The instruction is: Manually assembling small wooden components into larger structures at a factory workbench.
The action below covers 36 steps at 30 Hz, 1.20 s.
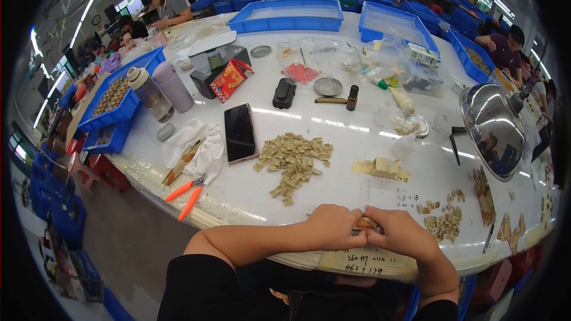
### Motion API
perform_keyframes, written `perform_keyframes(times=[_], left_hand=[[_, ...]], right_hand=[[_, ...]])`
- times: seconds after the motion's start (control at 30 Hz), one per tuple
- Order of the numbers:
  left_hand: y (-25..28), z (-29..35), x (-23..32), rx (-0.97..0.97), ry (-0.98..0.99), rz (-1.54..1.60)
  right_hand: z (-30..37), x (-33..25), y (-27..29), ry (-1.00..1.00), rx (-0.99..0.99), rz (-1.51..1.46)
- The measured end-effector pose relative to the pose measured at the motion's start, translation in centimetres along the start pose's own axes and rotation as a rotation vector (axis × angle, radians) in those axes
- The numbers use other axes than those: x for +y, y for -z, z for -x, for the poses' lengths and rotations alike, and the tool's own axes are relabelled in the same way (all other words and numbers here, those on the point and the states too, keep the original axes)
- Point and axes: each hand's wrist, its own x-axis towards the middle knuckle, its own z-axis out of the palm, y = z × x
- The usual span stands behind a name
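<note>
black sleeves (193, 288), brownish piece (366, 223) (partly hidden)

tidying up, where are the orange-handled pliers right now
The orange-handled pliers lie in the left half of the head view, at the near edge of the white table, by the lower end of the crumpled white tissue.

Table (351, 134): smooth, glossy, streaked with lamp reflections. Lid (496, 142): mirror-polished metal. Phone (240, 132): glossy, glass-like face. Chips (294, 157): matt, roughish. Tissue (207, 157): crumpled matt paper. Trays (286, 25): smooth plastic. Bag (309, 53): crinkled, shiny plastic film. Sleeve (193, 288): matt cloth.
</note>
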Motion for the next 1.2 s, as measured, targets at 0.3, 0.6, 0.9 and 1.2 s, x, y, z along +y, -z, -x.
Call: perform_keyframes(times=[0.3,0.6,0.9,1.2], left_hand=[[0.04,0.05,-0.09,0.012,-0.014,0.013],[-0.03,0.08,-0.01,0.027,-0.017,0.007],[-0.36,0.03,-0.23,0.049,-0.026,0.011],[-0.18,-0.03,-0.13,0.028,-0.013,-0.005]], right_hand=[[-0.02,0.03,-0.04,-0.006,-0.001,0.008],[-0.05,0.02,-0.11,-0.008,0.000,0.025],[0.01,0.07,-0.09,0.013,0.006,0.021],[-0.06,0.04,-0.07,0.002,-0.009,0.026]])
